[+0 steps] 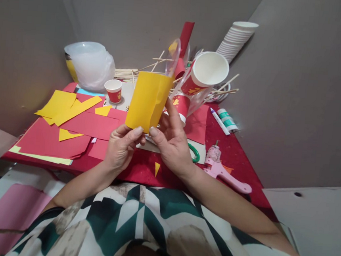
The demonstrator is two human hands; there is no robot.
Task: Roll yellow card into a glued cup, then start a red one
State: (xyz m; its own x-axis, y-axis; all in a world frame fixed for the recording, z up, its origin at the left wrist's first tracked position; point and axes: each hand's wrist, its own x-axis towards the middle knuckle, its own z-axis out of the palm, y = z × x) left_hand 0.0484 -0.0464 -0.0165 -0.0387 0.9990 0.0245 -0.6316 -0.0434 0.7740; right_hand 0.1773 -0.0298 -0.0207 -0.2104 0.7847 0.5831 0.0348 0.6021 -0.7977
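Observation:
A piece of yellow paper [147,101], curled into a tube shape, is held upright over the red table [236,153]. My left hand [121,147] pinches its lower edge with thumb and fingers. My right hand [171,142] grips the same lower edge from the right, with fingers wrapped behind the paper. Both hands are closed on the sheet. Behind the paper stand red and white paper cups [206,73] and a clear plastic piece.
Red and yellow paper sheets [69,123] lie at left. A small red cup [113,90] and a white plastic bag [89,63] sit behind. A pink glue gun [220,168], green scissors handle [195,153], glue sticks [226,121], wooden sticks and stacked white cups [234,40] are at right.

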